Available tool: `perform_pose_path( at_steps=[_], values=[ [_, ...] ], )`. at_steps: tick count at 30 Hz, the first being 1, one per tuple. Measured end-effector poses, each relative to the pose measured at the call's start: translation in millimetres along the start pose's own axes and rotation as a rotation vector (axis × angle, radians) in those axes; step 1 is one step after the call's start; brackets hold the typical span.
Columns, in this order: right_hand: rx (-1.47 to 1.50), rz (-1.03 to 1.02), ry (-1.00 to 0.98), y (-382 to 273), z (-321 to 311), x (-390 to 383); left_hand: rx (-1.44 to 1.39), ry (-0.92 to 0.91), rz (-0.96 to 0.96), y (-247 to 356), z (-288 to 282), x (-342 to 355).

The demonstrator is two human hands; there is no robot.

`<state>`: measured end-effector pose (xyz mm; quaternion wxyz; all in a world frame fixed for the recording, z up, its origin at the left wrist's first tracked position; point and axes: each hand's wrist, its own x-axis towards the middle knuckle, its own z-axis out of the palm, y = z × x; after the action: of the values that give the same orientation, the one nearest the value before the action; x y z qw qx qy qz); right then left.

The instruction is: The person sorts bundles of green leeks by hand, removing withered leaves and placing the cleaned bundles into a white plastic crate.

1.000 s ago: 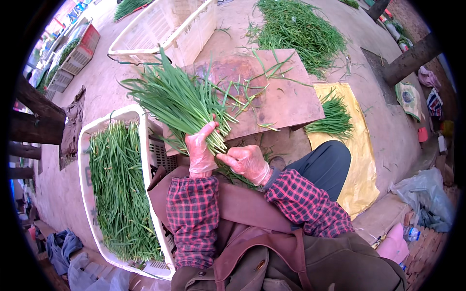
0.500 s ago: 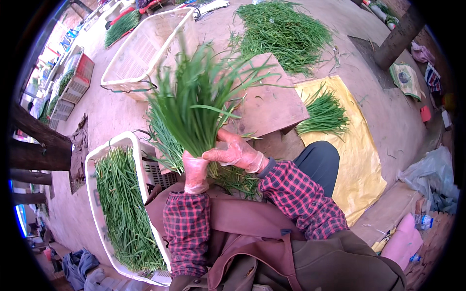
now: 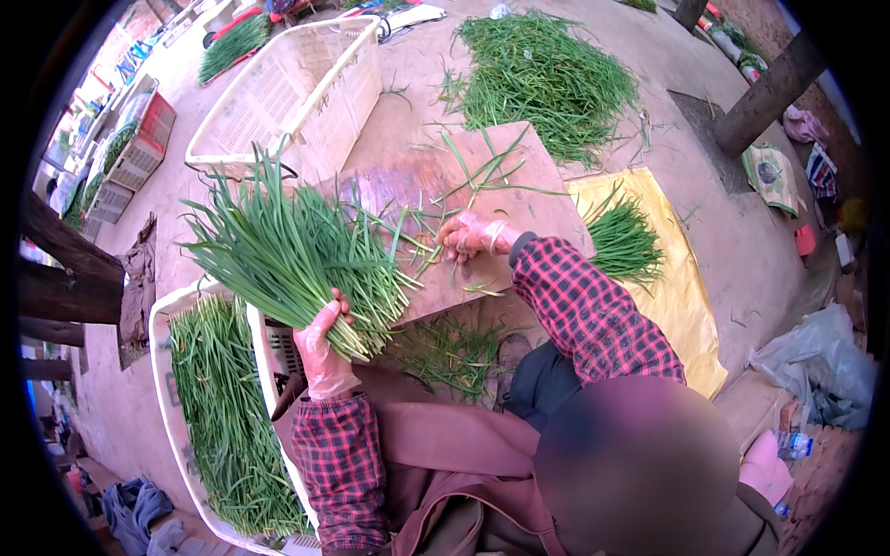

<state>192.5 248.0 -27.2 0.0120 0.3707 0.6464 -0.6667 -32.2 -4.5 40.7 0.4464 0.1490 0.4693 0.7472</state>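
My left hand (image 3: 324, 354), in a clear thin glove, is closed round the pale stem ends of a bunch of green garlic chives (image 3: 255, 255), whose leaves fan out to the far left. More chives (image 3: 375, 269) lie beside that bunch on the left part of a reddish-brown board (image 3: 533, 218). Over the board's middle is my gloved right hand (image 3: 475, 234), fingers bent together at some loose chive strands (image 3: 487, 171). What its fingertips pinch, if anything, is too small to make out.
A white crate (image 3: 243, 398) of chives stands at my left; another white crate (image 3: 306, 88) is beyond the board. A large chive heap (image 3: 547, 83) lies far off. At right, a smaller bunch (image 3: 626, 239) rests on a yellow sheet (image 3: 681, 306). Scraps (image 3: 450, 357) lie below the board.
My hands have parted. The left has lowered the bunch leftward, tilting its leaves left; the right has let go of the bunch and moved right over the board.
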Motion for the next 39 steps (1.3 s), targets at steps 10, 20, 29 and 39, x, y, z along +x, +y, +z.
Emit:
perform_pose_path(
  at_steps=[10,20,29,39],
  values=[
    [-0.742,-0.744,0.883,-28,-80,88,-0.109,-0.006,0.018,-3,11,16],
    [-0.907,-0.427,0.704,3,57,45,-0.06,0.021,0.005,-9,7,15],
    [0.258,-0.34,0.741,-17,-10,-11,-0.135,-0.031,-0.087,-11,-3,15],
    [0.473,-0.34,0.56,-30,41,-65,-0.137,-0.031,-0.063,-4,10,8]
  ],
)
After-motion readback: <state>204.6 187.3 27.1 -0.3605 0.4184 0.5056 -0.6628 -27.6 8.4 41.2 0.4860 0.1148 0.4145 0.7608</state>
